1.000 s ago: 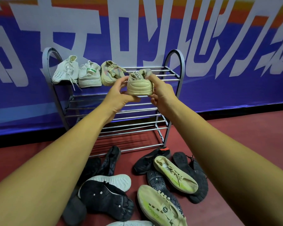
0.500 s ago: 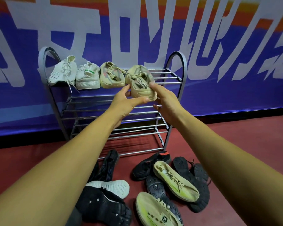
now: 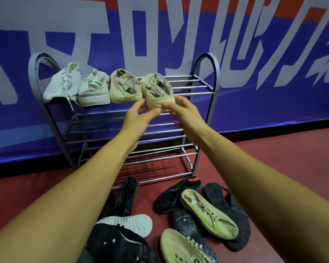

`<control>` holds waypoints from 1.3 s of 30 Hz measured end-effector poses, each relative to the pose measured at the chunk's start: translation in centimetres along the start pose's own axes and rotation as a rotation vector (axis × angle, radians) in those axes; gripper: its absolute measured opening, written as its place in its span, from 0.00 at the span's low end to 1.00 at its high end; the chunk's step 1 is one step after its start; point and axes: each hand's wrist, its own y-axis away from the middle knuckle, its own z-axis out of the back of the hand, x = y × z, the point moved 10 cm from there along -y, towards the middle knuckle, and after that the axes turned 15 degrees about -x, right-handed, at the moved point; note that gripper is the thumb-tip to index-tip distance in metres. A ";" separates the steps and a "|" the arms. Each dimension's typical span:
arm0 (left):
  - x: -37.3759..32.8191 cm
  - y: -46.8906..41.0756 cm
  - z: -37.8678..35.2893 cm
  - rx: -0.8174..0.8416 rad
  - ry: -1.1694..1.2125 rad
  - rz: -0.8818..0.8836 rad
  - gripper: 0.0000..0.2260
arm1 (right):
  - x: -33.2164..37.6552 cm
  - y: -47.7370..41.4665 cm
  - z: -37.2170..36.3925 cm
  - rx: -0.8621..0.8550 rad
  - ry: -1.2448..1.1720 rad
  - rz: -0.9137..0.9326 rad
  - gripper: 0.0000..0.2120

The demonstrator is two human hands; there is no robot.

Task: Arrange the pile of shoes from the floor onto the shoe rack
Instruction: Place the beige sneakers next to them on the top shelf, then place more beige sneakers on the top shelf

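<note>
Head view: both hands meet at the front edge of the shoe rack's top shelf, on the heel of a beige shoe. The left hand pinches the heel sole between the thumb below and the fingers curled at its left side. The right hand grips the same heel from the right, thumb on the sole and forefinger round the edge. The shoe lies on the top shelf with its heel toward the camera and its toe toward the back of the rack; whether its full weight is on the bars I cannot tell.

Just left of it on that shelf, touching it, lies a second beige shoe, then a white shoe with a green label and a white knit shoe by the rack's left arch. Right of the held shoe the top bars are bare.

Both forearms cross in front of the rack's lower shelves and hide parts of them. On the red floor before the rack lies the pile: a black shoe with an orange heel, a cream shoe over black ones turned sole up, and a white-soled shoe. Behind the rack hangs a blue banner.
</note>
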 end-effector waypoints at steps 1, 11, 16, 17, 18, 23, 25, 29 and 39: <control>-0.1 -0.1 0.1 0.006 -0.008 -0.016 0.21 | 0.0 -0.1 -0.3 0.005 -0.015 0.007 0.18; 1.0 -0.8 -0.5 -0.156 0.114 0.078 0.16 | -1.0 -1.7 -1.1 -0.113 -0.126 0.019 0.20; 2.0 -1.1 -0.6 -0.320 0.170 0.155 0.21 | -1.5 -2.7 -1.3 -0.207 -0.108 0.071 0.19; 2.2 -1.1 -0.5 -0.346 0.181 0.167 0.21 | -1.7 -2.7 -1.4 -0.231 -0.098 0.077 0.21; 2.4 -1.1 -0.5 -0.366 0.178 0.170 0.21 | -1.9 -2.7 -1.4 -0.250 -0.087 0.077 0.22; 2.5 -1.2 0.2 -0.426 0.128 0.087 0.20 | -1.9 -2.6 -1.5 -0.301 -0.042 0.093 0.21; 2.3 -1.2 0.6 -0.488 0.109 0.050 0.20 | -1.5 -2.8 -1.4 -0.309 -0.011 0.105 0.21; 2.6 -0.8 0.7 -0.569 0.102 0.010 0.19 | -2.7 -3.0 -0.8 -0.277 0.054 0.112 0.25; 12.8 1.2 -2.8 -0.120 -0.391 0.125 0.10 | -12.9 -2.1 4.5 -0.076 0.548 -0.016 0.29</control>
